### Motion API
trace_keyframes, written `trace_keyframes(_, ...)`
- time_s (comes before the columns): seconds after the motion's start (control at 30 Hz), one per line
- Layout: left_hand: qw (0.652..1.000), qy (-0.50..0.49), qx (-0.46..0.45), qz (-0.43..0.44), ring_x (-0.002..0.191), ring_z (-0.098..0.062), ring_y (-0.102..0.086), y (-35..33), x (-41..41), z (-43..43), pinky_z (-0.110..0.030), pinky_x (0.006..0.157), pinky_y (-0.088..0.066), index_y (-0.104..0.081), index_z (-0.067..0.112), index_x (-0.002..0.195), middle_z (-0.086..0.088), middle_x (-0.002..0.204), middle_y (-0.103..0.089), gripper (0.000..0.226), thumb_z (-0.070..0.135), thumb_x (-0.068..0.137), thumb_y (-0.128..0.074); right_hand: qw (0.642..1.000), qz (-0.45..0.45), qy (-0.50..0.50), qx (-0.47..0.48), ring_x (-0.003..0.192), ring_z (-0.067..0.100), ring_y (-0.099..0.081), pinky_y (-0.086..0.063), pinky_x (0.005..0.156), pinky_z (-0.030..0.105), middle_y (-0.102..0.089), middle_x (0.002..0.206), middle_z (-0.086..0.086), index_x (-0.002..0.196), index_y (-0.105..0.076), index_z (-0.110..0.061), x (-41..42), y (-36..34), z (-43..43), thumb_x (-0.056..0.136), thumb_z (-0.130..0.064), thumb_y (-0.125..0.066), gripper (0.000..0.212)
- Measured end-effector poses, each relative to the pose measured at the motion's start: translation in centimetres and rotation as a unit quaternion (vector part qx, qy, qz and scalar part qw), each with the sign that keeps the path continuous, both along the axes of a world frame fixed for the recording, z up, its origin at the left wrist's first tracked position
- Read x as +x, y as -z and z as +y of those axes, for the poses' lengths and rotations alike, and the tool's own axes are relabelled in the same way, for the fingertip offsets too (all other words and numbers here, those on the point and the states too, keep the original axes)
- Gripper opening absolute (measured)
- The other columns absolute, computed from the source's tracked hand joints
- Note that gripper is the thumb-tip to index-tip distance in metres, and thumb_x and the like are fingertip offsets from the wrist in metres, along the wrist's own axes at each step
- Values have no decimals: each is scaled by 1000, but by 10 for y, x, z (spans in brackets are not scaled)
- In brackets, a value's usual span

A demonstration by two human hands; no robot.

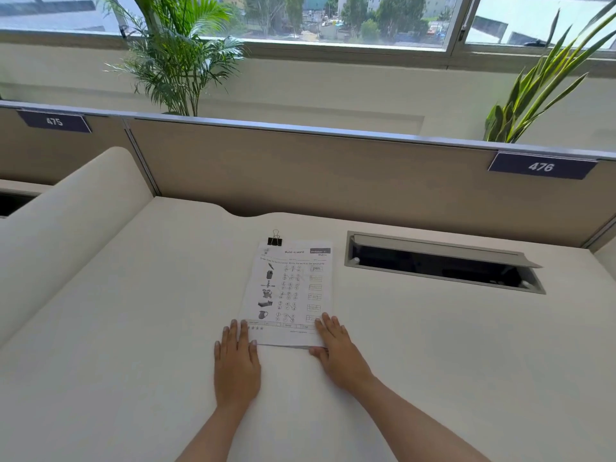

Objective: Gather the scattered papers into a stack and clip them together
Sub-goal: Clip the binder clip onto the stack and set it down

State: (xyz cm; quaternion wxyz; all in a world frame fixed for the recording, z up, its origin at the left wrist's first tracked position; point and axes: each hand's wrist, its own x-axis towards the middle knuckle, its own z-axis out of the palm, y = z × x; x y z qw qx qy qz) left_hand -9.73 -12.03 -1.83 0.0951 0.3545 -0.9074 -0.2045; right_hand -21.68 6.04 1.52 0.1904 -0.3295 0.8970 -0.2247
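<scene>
A stack of white worksheets lies squared up on the white desk, printed side up. A black binder clip grips its far left corner, with the wire handles standing up. My left hand lies flat on the desk, its fingertips touching the stack's near left corner. My right hand rests flat on the near right corner, with the fingers over the paper and the thumb at the near edge. Neither hand holds anything.
An open cable hatch is sunk into the desk right of the stack. A beige partition with labels 475 and 476 closes off the back. A curved white divider rises at left. Plants stand behind the partition.
</scene>
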Motion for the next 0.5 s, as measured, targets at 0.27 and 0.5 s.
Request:
trace_keyframes(0.27,1000,5,-18,-6,145,-25,-21,2,-53,-22,-44,118,-10,-29,14,147,-4,155,-29,72,44,89,1,999,-2,13,-29,149,15,2,9,114,22,-3,161,-1,152,-13,-17,-48,10,-14,58,-86,10,119)
trace_keyframes(0.5,999,27,-22,-17,146,-24,-18,3,-90,-38,-45,118,-9,-26,19,149,2,156,-26,61,36,92,-9,999,5,25,-20,149,18,3,10,114,24,-1,161,1,152,-10,-16,-82,10,-21,59,-82,11,116)
